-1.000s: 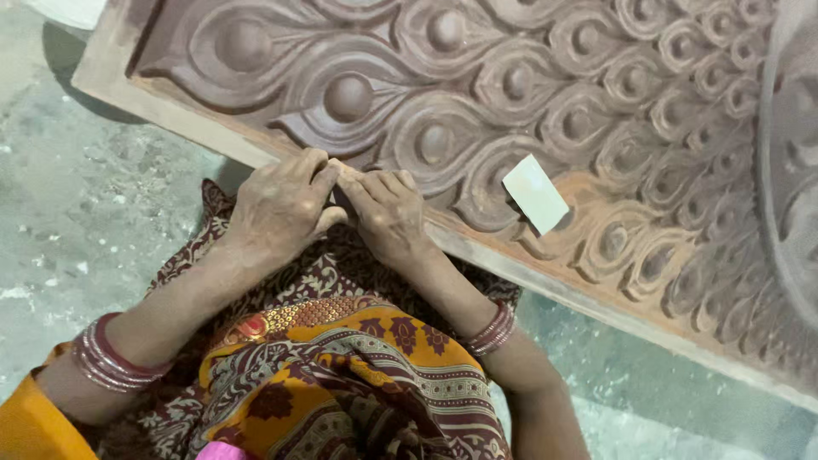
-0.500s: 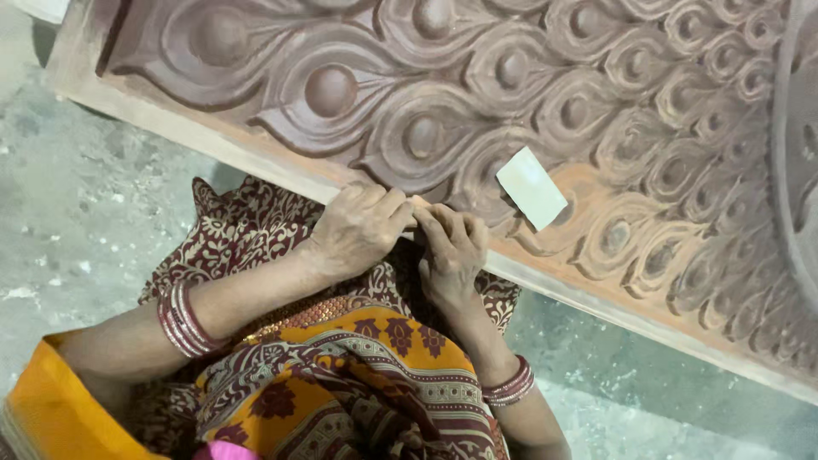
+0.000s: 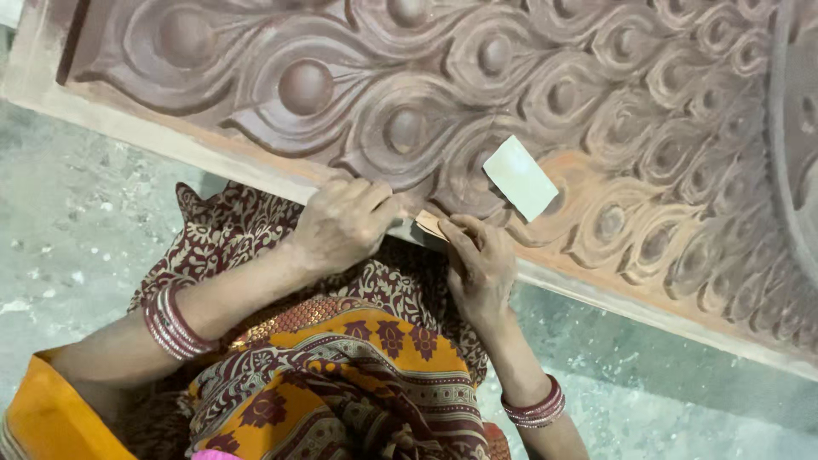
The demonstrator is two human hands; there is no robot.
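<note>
From the head camera I look straight down on a large reddish-brown carved wooden panel (image 3: 477, 94), its face covered in rows of raised teardrop shapes with round bosses at their centres, bounded along its near side by a plain flat border that runs from the upper left corner of the view down towards the lower right. My left hand (image 3: 341, 226) rests on that near border, knuckles up, the fingers curled and bunched close together with their tips pressing on the wood where the border meets the carving. My right hand (image 3: 481, 264) sits just beside it, a little further along the same edge, fingers narrowed and pinched on a small tan scrap of abrasive paper (image 3: 430, 225); the scrap shows only as a pale corner between the two hands, lying against the border, and I cannot tell how much of it is folded under the fingers. Just beyond the right hand, lying flat on the carved face near that border, is a pale whitish rectangular card (image 3: 520, 177), tilted and touching neither hand. Both wrists carry stacks of dark red bangles (image 3: 175, 322), and below the hands my lap is covered by a patterned cloth of maroon, cream and orange (image 3: 341, 358). The panel rests over a grey, speckled concrete floor (image 3: 77, 213), which shows on the left and again under the panel's edge at lower right.
</note>
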